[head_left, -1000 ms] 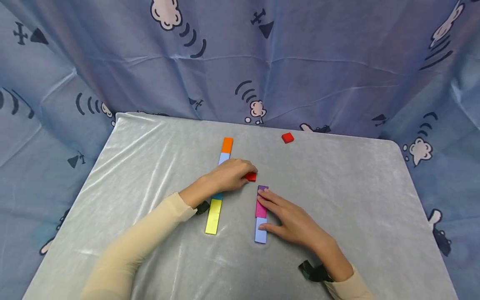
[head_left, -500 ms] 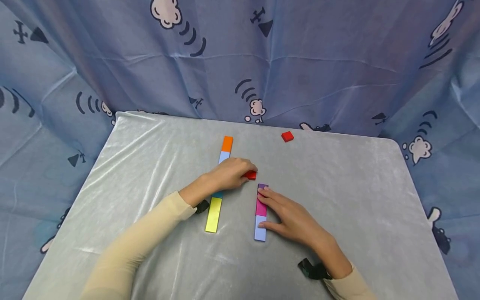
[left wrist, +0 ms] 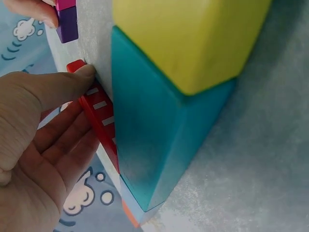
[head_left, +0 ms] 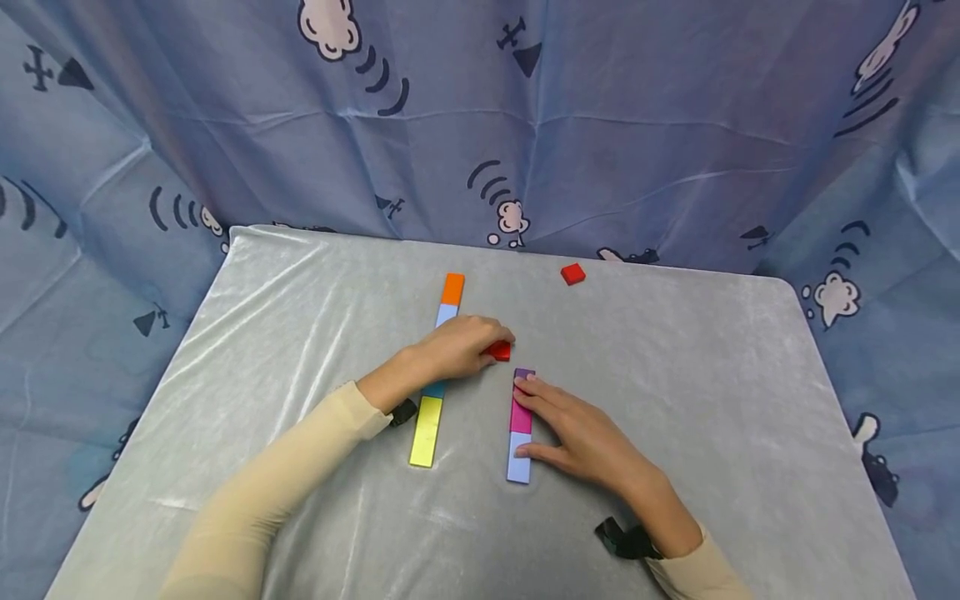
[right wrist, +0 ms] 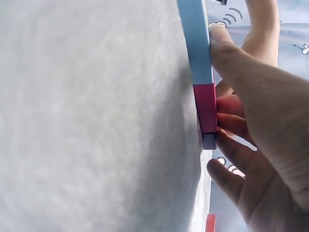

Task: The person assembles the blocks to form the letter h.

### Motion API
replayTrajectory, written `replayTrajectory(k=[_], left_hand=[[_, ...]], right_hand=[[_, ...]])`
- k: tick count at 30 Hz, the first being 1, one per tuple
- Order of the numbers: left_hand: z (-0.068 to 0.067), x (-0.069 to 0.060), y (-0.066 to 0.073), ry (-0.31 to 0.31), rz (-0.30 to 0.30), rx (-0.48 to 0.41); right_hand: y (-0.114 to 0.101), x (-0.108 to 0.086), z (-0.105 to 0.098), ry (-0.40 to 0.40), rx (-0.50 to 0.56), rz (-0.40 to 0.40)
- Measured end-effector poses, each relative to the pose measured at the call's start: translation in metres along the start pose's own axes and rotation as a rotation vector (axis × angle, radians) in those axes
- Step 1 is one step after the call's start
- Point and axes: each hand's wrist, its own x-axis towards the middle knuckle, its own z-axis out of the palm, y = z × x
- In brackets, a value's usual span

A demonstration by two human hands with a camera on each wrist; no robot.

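My left hand (head_left: pixel 457 346) reaches over the left row of blocks and pinches a red block (left wrist: pixel 100 113) with white dashes, thumb on its near end. The hand hides much of that block in the head view. The left row runs from an orange block (head_left: pixel 453 288) through light blue and teal (left wrist: pixel 145 125) to a yellow block (head_left: pixel 426 432); its middle is partly covered. My right hand (head_left: pixel 581 433) rests with extended fingers on the right row, made of a purple block (head_left: pixel 524 374), a magenta block (head_left: pixel 521 417) and a light blue block (head_left: pixel 518 458). Its thumb touches the light blue one.
A small red block (head_left: pixel 573 274) lies alone near the table's back edge. A pale grey cloth covers the table (head_left: pixel 712 400). Behind and beside it hangs a blue patterned curtain (head_left: pixel 637 125).
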Motion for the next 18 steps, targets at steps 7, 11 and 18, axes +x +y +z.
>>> replayTrajectory(k=[7,11,18], left_hand=[[0.0,0.0,0.0,-0.015,-0.002,0.009],[-0.002,0.001,0.0,-0.036,-0.011,-0.006],[-0.01,0.015,0.001,-0.031,-0.046,-0.021]], right_hand=[[0.0,-0.001,0.0,-0.006,0.011,0.007],[0.0,-0.002,0.0,-0.015,0.018,0.019],[0.0,-0.001,0.0,-0.025,0.028,0.031]])
